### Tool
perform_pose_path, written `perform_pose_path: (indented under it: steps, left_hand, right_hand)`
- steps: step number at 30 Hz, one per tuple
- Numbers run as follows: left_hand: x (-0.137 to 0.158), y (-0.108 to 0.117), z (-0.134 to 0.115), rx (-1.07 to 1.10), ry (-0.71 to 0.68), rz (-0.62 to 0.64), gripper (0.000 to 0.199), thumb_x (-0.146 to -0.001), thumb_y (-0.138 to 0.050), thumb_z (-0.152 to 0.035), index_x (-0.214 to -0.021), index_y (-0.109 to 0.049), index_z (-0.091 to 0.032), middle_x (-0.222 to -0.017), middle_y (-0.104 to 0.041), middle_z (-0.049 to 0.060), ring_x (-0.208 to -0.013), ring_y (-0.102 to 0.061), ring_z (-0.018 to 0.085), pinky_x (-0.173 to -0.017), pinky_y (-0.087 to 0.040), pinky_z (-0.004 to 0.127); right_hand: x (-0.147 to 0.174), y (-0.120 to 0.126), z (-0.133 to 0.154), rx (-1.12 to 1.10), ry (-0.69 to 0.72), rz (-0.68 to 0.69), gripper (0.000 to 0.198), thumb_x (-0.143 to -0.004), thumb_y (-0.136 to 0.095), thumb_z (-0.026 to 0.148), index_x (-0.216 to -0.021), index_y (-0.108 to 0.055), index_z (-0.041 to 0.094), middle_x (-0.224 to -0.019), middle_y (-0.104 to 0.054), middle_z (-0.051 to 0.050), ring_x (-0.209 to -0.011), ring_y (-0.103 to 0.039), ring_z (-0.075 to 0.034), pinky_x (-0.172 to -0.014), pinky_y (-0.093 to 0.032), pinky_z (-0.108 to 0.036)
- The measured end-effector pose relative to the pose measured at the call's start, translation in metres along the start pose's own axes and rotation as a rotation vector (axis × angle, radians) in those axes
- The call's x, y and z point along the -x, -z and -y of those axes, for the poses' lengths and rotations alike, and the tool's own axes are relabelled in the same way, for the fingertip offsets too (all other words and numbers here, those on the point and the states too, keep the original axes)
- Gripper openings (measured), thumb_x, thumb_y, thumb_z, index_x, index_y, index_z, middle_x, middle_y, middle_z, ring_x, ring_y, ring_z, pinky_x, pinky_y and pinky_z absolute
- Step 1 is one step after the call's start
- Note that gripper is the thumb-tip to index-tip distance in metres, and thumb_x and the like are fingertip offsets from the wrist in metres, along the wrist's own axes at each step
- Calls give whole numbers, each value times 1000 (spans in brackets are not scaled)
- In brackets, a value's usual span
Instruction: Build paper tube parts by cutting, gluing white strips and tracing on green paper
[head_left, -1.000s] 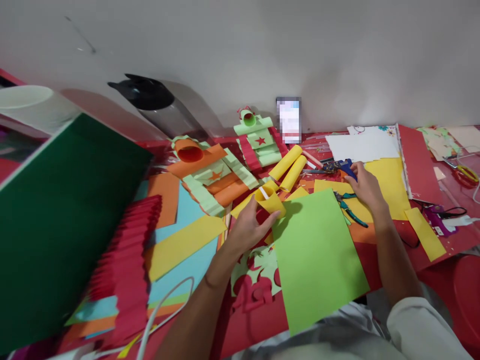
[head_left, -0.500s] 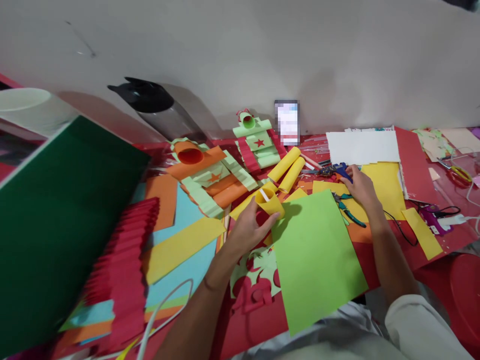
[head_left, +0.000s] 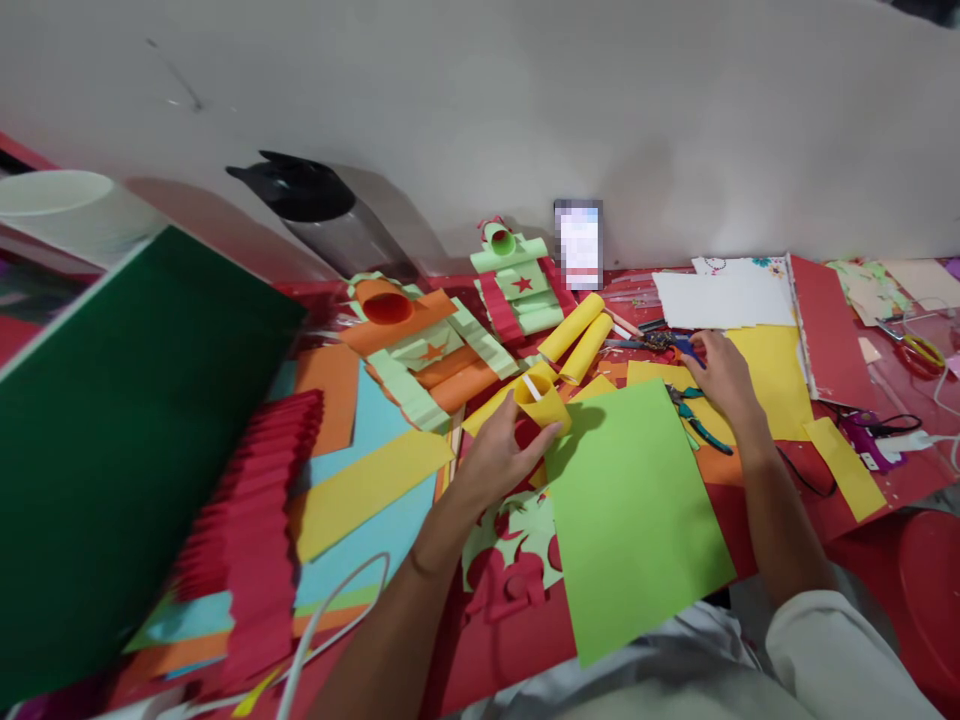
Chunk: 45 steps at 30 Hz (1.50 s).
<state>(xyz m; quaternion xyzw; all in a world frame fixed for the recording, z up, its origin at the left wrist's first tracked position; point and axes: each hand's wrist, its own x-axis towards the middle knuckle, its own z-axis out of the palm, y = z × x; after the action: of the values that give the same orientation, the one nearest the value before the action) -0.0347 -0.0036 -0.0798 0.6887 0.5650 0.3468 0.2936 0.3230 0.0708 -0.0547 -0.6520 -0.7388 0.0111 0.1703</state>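
My left hand (head_left: 499, 455) is closed around a short yellow paper tube (head_left: 541, 402), its open end tilted up. A white strip (head_left: 531, 388) sticks up inside the tube. To the right, my right hand (head_left: 721, 372) has its fingers around the handle of a blue glue gun (head_left: 684, 346), which lies low over the table; the fingers hide part of the handle. Green-handled pliers (head_left: 701, 420) lie just below that hand. Between my arms is a light green paper sheet (head_left: 637, 520). Two yellow paper rolls (head_left: 574, 330) lie beyond the tube.
Behind stand an orange-and-green paper figure (head_left: 427, 350) and a red-and-green one (head_left: 519, 285). A phone (head_left: 580, 245) leans on the wall beside a flask (head_left: 315, 205). A dark green board (head_left: 142, 440) stands at left, near pleated red paper (head_left: 259, 520). Scissors (head_left: 921, 352) lie far right.
The blue glue gun has tipped down lower, and my right hand has moved slightly with it. My left hand keeps hold of the yellow tube. The view has shifted slightly.
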Motion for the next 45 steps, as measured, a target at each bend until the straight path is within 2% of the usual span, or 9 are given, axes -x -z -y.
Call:
perform_pose_path:
  steps: [11,19,23,27,32,35,38,40,45]
  left_hand:
    - [0,0,-2,-13,-4,-4,44,-90,-64,-52,-121,-61,-20,-119,-75,12,-115,-72,31,-104,-57,46]
    - [0,1,-2,-23,5,-16,45,-89,-65,-53,-120,-62,-20,-119,-75,13,-115,-72,31,-103,-58,45]
    - [0,1,-1,-22,4,-20,46,-90,-65,-52,-122,-61,-19,-120,-76,13,-115,-73,31,-103,-58,46]
    - [-1,1,-1,-15,-16,-11,45,-91,-64,-51,-121,-61,-19,-124,-75,14,-116,-73,31,-103,-58,46]
    - [-1,2,-1,-15,-17,-18,45,-91,-65,-50,-124,-62,-20,-124,-75,14,-116,-73,31,-103,-59,45]
    - [0,2,-1,-18,-12,-13,47,-90,-65,-52,-124,-62,-20,-122,-75,13,-115,-73,31,-102,-59,45]
    - [0,2,-2,-16,-5,-14,48,-90,-65,-53,-125,-62,-19,-121,-76,13,-113,-73,32,-101,-60,45]
    - [0,2,-3,-16,-1,-11,49,-90,-64,-53,-125,-62,-19,-121,-76,13,-112,-74,31,-100,-60,45]
    - [-1,2,-5,15,18,-2,48,-89,-66,-52,-122,-61,-18,-116,-77,13,-107,-76,30,-94,-63,43]
  right_hand:
    - [2,3,-5,-9,-2,79,18,-99,-60,30,-115,-64,22,-115,-71,-13,-106,-62,-32,-89,-49,-42]
    - [3,12,8,-53,48,34,15,-101,-57,29,-110,-66,22,-114,-71,-13,-110,-62,-32,-96,-49,-44]
    - [8,18,27,-158,183,203,16,-103,-57,29,-113,-67,22,-115,-72,-11,-109,-65,-29,-95,-50,-41]
    - [15,12,43,-134,323,354,22,-104,-59,32,-122,-65,21,-125,-72,-12,-121,-63,-30,-101,-50,-43]
    - [18,0,44,-52,317,339,24,-105,-55,31,-125,-64,22,-125,-71,-14,-121,-63,-31,-102,-50,-45]
    - [17,1,41,-74,314,333,31,-104,-42,15,-125,-64,19,-123,-71,-15,-122,-62,-30,-105,-49,-45]
    - [16,7,39,-212,307,330,42,-97,-37,5,-126,-64,20,-125,-70,-13,-123,-62,-28,-107,-47,-45]
    - [16,12,39,-363,260,361,42,-97,-38,9,-128,-62,23,-122,-70,-10,-116,-65,-26,-103,-50,-43]
    - [18,22,34,-828,-9,611,39,-99,-44,27,-138,-46,26,-103,-69,-4,-80,-68,-18,-72,-57,-31]
